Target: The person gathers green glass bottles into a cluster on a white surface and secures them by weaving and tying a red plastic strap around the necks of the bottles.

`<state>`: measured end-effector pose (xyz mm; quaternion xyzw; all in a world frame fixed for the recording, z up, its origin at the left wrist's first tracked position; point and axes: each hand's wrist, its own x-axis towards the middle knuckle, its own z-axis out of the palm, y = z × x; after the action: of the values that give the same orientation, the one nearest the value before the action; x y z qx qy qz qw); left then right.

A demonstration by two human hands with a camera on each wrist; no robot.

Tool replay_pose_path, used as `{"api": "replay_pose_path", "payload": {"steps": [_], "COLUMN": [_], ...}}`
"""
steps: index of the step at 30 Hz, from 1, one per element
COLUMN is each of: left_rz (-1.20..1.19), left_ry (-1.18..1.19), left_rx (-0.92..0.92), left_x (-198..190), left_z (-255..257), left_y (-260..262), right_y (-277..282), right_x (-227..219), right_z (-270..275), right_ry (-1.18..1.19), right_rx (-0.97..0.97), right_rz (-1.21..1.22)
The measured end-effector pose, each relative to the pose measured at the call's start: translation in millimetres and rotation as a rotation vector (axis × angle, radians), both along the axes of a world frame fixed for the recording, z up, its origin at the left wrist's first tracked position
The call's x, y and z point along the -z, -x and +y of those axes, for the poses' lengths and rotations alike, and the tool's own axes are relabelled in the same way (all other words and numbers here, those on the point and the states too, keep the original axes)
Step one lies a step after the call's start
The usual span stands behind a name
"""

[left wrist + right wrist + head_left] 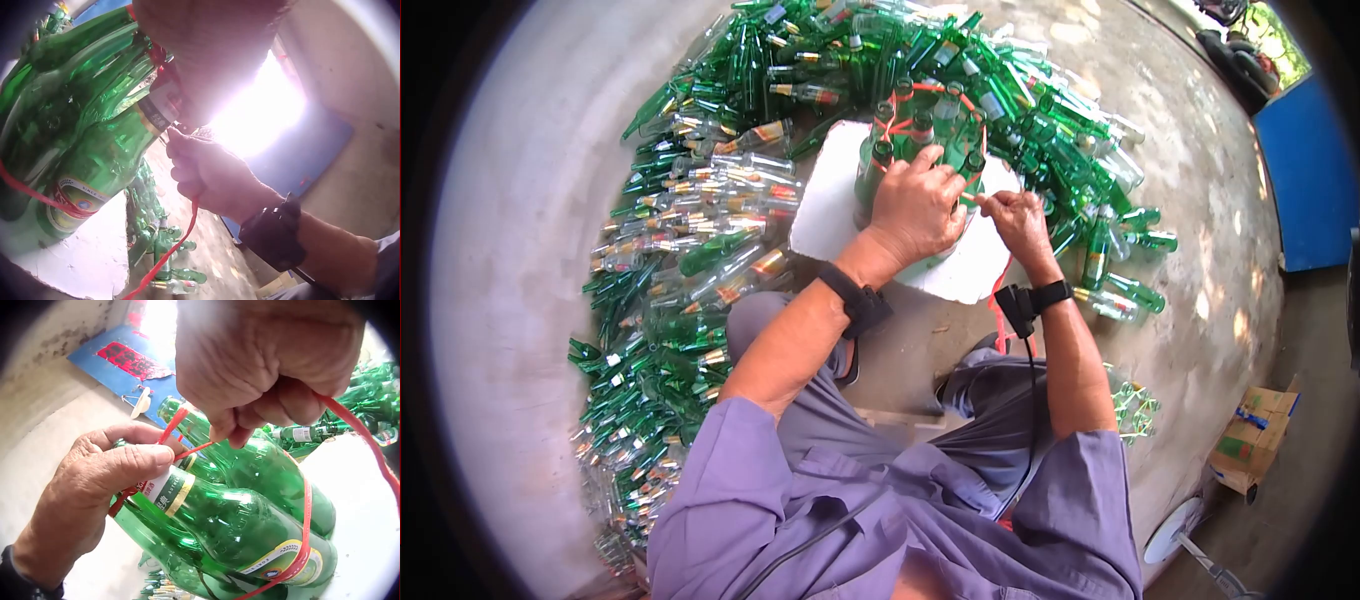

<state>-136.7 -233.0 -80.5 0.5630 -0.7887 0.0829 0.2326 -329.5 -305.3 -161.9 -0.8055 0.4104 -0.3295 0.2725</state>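
Observation:
A cluster of green glass bottles [234,515] stands upright on a white board [822,215], with red plastic string [307,515] looped round their bodies and necks. My left hand [915,208] is at the neck of the nearest bottle, its thumb and fingers pinching the string there. Just to the right, my right hand [1020,222] pinches a thin length of that string, drawn taut between the two hands. A longer tail of string [172,250] hangs from the right fist in the left wrist view. The left fingertips behind the neck are hidden.
Many loose green and clear bottles [740,190] lie heaped in an arc at the left, back and right. My bent legs [990,390] are close below the board. A cardboard box [1255,440] and a blue panel [1305,170] are at the right.

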Motion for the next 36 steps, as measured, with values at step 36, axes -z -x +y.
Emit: {"api": "replay_pose_path", "payload": {"steps": [36], "left_rz": [-0.079], "left_ry": [-0.063], "left_rx": [-0.008], "left_x": [4], "left_z": [1], "left_y": [1], "right_y": [-35], "right_x": [-117], "right_z": [-58], "right_ry": [-0.051], "right_rx": [-0.024], "right_rz": [0.307]}}
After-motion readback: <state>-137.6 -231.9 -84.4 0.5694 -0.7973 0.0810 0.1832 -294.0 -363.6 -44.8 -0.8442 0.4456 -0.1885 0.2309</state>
